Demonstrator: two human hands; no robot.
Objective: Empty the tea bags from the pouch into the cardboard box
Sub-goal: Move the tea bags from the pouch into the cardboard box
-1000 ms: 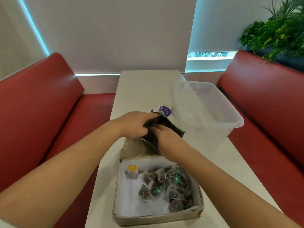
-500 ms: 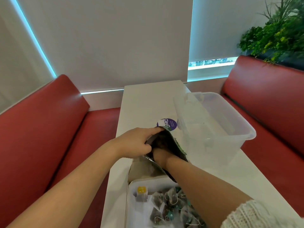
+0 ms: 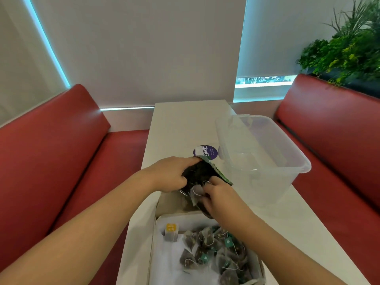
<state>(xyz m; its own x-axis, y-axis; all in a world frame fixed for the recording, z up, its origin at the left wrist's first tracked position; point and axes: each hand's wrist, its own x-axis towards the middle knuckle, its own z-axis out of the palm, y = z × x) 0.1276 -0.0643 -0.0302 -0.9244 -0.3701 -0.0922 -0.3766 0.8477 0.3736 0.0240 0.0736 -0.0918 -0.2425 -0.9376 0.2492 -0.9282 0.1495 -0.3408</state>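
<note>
Pouch [image 3: 202, 173]: dark, crinkled foil, held tilted above the cardboard box's [image 3: 260, 270] far flap. Left hand [image 3: 171, 174]: grip clenched around the pouch's upper side. Right hand [image 3: 219, 197]: grip pinching a mesh pyramid tea bag [image 3: 196, 192] at the pouch mouth. Box: paper-lined, holding a heap of tea bags [image 3: 213, 254] with teal tags. Clear plastic tub [image 3: 261, 153]: rectangular, on the white worktop [image 3: 185, 124], right of the pouch.

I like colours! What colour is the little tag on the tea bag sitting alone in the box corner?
Yellow tag, seen in the head view.
</note>
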